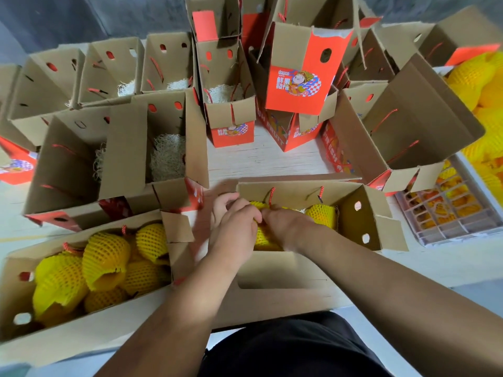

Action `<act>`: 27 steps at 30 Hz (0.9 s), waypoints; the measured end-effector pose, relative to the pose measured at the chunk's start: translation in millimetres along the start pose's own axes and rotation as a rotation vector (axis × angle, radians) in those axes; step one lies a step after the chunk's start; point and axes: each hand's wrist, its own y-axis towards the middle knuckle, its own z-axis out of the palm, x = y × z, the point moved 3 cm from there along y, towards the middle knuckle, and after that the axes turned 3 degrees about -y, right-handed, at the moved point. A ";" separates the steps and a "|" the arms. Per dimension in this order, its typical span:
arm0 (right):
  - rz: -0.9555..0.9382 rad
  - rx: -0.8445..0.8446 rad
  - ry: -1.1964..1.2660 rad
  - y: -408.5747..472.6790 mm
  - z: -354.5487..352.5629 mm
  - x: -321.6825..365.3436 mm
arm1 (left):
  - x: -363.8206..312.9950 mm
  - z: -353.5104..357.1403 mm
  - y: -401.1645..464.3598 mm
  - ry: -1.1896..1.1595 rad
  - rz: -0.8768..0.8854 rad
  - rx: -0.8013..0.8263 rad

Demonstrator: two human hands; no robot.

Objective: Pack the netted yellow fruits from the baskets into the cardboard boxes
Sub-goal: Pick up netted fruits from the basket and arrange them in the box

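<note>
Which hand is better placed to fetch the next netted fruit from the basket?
Right, probably. The basket and the fruit pile lie on the right, nearer the right hand. The left hand would have to cross the open box.

This is a fruit-packing workspace, not a home. Open cardboard gift boxes [163, 148] with red printed sides and rope handles crowd the pale floor [272, 159]. Right of them stands a plastic crate [449, 213], and behind it a heap of netted yellow fruits [479, 77].
</note>
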 end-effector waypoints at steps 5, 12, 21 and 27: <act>-0.026 -0.064 0.139 -11.5 -25.5 -14.0 | 0.5 1.0 2.2 0.032 0.012 0.014; -0.066 0.079 0.295 -12.9 -4.3 1.1 | -0.1 0.2 3.5 0.057 0.006 0.011; 0.080 0.243 0.008 -43.2 0.6 -85.3 | -44.9 39.1 26.3 0.300 0.127 0.508; 0.248 -0.028 -0.114 -32.9 -5.4 -108.3 | -66.1 68.7 50.6 0.271 0.026 0.758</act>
